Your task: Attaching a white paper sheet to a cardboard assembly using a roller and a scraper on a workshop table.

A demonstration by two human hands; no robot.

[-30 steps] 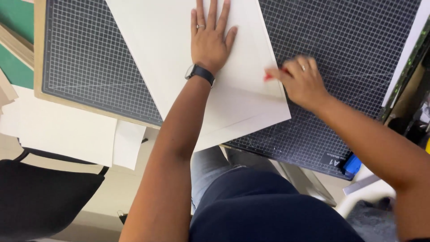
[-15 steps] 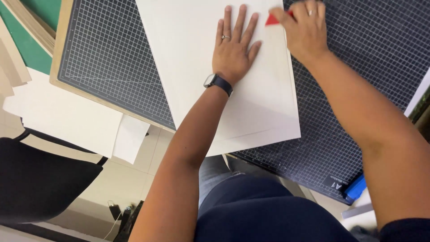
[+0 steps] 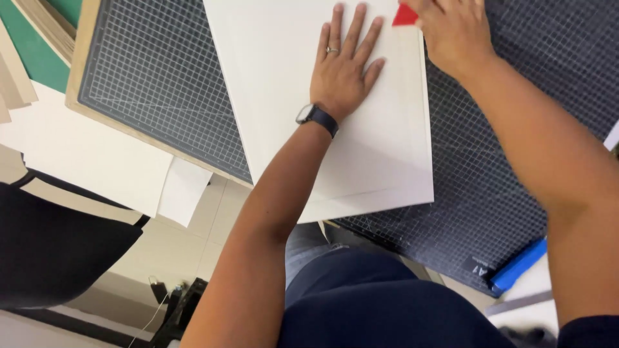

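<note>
White board [image 3: 303,77] lies flat on the dark gridded cutting mat [image 3: 161,84], its near edge reaching past the mat's front border toward my lap. My left hand [image 3: 342,67] presses down on it, palm flat and all 5 fingers spread, a ring on 1 finger and a black watch [image 3: 316,117] at the wrist. My right hand [image 3: 451,32] sits at the board's right edge near the top of the view, fingers curled around a small red tool [image 3: 405,15] — only a corner of it shows, so I cannot tell exactly what kind of tool it is, though it looks like a cutter or scraper.

A faint straight line runs along the board just inside its right and near edges, which I judge to be a score or the edge of a second sheet underneath; I cannot tell which. The board looks whole along the right side, with no strip lying free beside it. So I judge the work along that edge to be in hand and not finished — my right hand is at its far end, and whether the material is cut through is not visible.

Off to my left, loose white sheets [image 3: 97,161] overhang the mat's wooden backing, with a green sheet [image 3: 35,55] beyond. A blue tool [image 3: 519,264] lies at the mat's near right corner.
</note>
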